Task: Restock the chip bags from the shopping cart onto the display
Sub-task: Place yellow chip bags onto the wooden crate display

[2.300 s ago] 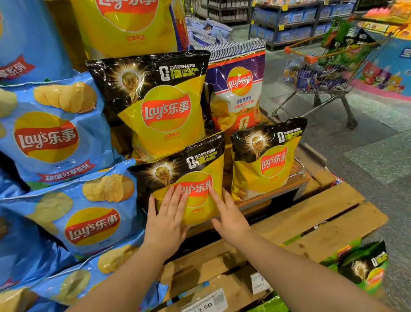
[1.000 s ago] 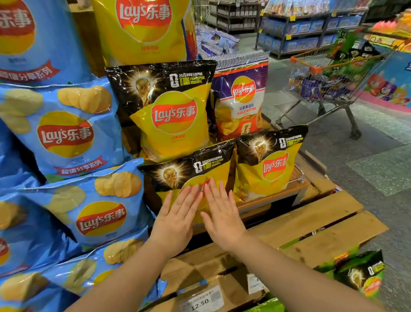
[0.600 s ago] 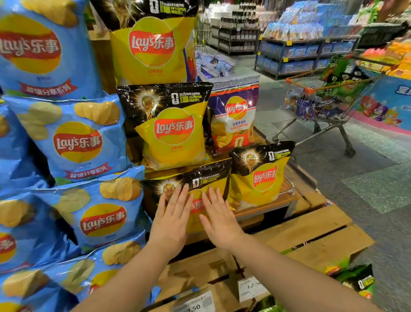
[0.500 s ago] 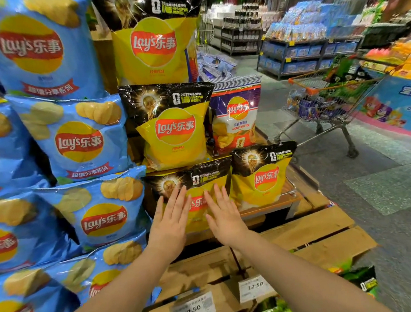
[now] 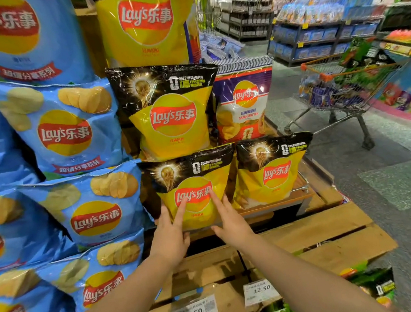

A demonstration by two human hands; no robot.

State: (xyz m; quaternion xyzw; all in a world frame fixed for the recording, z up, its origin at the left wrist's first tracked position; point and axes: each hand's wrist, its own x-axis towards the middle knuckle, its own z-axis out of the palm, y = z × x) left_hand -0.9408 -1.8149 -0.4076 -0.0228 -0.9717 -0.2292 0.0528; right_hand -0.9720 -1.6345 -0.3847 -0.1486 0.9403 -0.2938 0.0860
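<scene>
- The display (image 5: 323, 235) is a stepped wooden stand filling the left and centre of the view, with chip bags stacked in tiers.
- Big blue chip bags (image 5: 65, 132) are piled on its left side, one above another.
- A large yellow bag (image 5: 147, 25) stands at the top, with a black-and-yellow bag (image 5: 169, 114) below it and a purple-and-white bag (image 5: 244, 103) just beside that on the right.
- The shopping cart (image 5: 341, 88) stands well apart on the aisle floor to the right, with packets heaped inside its wire basket.
- On the lower tier two smaller black-and-yellow bags stand upright side by side: the front bag (image 5: 194, 181) at left and its neighbour (image 5: 271, 167) at right, edges touching.
- The left hand (image 5: 169, 235) lies against the front bag's lower left edge, fingers straight along its face, thumb under the bottom edge.
- The right hand (image 5: 229, 220) presses flat on the same bag's lower right part, fingers spread and straight; neither grip is curled round it.
- Two price tags (image 5: 194, 311) reading 12.50 hang on the front plank, above green bags (image 5: 372, 283) on the lowest level.
</scene>
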